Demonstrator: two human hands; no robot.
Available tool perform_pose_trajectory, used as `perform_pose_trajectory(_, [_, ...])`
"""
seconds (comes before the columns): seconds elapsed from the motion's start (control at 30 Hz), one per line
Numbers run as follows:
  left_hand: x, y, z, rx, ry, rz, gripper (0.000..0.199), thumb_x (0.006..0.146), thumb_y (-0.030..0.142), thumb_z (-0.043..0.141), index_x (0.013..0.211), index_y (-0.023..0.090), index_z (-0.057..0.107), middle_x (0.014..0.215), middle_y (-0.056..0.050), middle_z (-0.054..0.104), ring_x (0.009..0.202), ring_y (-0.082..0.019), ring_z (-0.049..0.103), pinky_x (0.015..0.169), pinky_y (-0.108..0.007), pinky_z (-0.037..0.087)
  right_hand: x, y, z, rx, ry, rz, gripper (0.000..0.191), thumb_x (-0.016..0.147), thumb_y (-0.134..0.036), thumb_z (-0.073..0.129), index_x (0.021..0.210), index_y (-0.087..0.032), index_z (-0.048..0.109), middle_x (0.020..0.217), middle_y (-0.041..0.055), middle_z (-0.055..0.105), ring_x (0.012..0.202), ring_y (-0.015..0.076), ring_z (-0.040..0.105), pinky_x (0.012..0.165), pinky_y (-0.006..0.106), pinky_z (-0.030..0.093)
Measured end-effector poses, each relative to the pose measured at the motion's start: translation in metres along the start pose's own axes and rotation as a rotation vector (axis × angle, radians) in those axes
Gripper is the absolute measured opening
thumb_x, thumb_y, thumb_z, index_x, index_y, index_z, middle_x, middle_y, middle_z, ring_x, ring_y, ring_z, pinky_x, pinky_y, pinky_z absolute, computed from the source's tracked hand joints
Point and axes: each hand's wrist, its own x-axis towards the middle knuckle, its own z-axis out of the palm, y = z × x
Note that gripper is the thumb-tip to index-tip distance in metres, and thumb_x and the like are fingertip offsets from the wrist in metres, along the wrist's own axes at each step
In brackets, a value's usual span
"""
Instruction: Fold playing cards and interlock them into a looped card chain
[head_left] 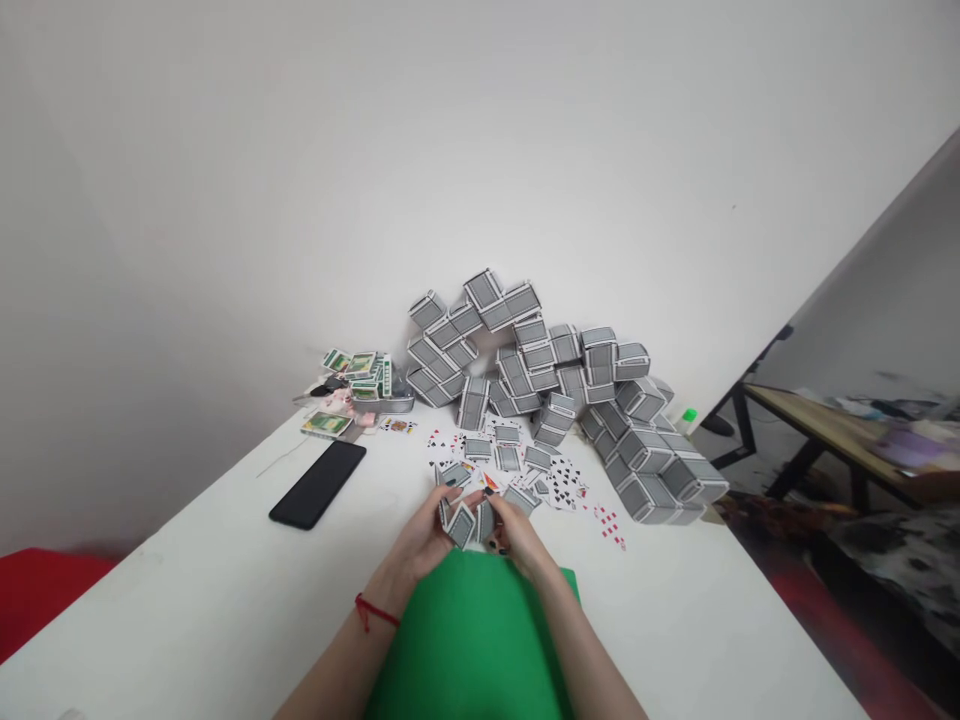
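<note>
Close to the table's front edge, my left hand (424, 532) is closed around a folded playing card (460, 526) with a grey patterned back. My right hand (516, 532) pinches another folded card (485, 520) right beside it. Whether the two cards are joined, I cannot tell. Just beyond my fingers lie several loose and folded cards (478, 450), some with grey backs up and some face up. A few red-suit cards (609, 527) lie to the right of my right hand.
Card-built cube blocks (517, 375) are stacked against the wall, stretching right to a larger cluster (652, 480). A black phone (318, 485) lies at the left. Behind it are card boxes (365, 372) and a flat card pack (328, 424). A green-capped bottle (688, 417) stands behind the right cluster.
</note>
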Motion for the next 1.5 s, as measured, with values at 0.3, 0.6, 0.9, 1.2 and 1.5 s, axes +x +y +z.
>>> perform_pose_trajectory(0.3, [-0.002, -0.001, 0.002, 0.052, -0.029, -0.029, 0.012, 0.079, 0.022, 0.051, 0.084, 0.012, 0.056, 0.083, -0.009, 0.069, 0.068, -0.018, 0.065, 0.066, -0.028, 0.051, 0.003, 0.004, -0.003, -0.043, 0.019, 0.02, 0.043, 0.067, -0.057, 0.051, 0.07, -0.014, 0.057, 0.046, -0.004, 0.05, 0.032, 0.006, 0.036, 0.032, 0.019, 0.019])
perform_pose_trajectory(0.6, [-0.003, 0.0, 0.002, 0.072, 0.0, -0.036, 0.012, 0.08, 0.022, 0.048, 0.083, 0.013, 0.054, 0.086, -0.011, 0.069, 0.074, -0.02, 0.065, 0.068, -0.03, 0.051, -0.001, -0.004, -0.001, -0.009, 0.02, 0.019, 0.039, 0.069, -0.054, 0.05, 0.063, -0.015, 0.053, 0.041, -0.005, 0.047, 0.03, 0.006, 0.034, 0.031, 0.019, 0.019])
perform_pose_trajectory(0.9, [0.002, 0.001, -0.001, -0.02, 0.035, 0.022, 0.011, 0.079, 0.023, 0.051, 0.084, 0.014, 0.048, 0.095, -0.014, 0.066, 0.095, -0.023, 0.061, 0.083, -0.034, 0.048, 0.001, 0.001, -0.002, -0.002, 0.025, 0.024, 0.041, 0.067, -0.055, 0.051, 0.065, -0.014, 0.055, 0.044, -0.0043, 0.048, 0.032, 0.0058, 0.035, 0.032, 0.018, 0.019])
perform_pose_trajectory(1.2, [-0.003, -0.001, 0.005, 0.1, 0.061, -0.027, 0.012, 0.079, 0.02, 0.049, 0.086, 0.012, 0.055, 0.077, -0.008, 0.07, 0.062, -0.019, 0.066, 0.061, -0.029, 0.052, -0.004, -0.008, 0.0, -0.1, -0.011, -0.039, 0.038, 0.071, -0.053, 0.049, 0.06, -0.016, 0.052, 0.039, -0.0059, 0.043, 0.031, 0.006, 0.032, 0.033, 0.019, 0.017])
perform_pose_trajectory(1.5, [0.001, -0.004, 0.0, 0.168, 0.038, -0.021, 0.018, 0.08, 0.02, 0.047, 0.091, 0.009, 0.057, 0.073, -0.008, 0.07, 0.055, -0.017, 0.064, 0.056, -0.027, 0.05, -0.004, -0.011, 0.001, -0.183, -0.028, -0.068, 0.038, 0.072, -0.053, 0.048, 0.057, -0.018, 0.047, 0.035, -0.0079, 0.038, 0.029, 0.0064, 0.032, 0.031, 0.018, 0.019])
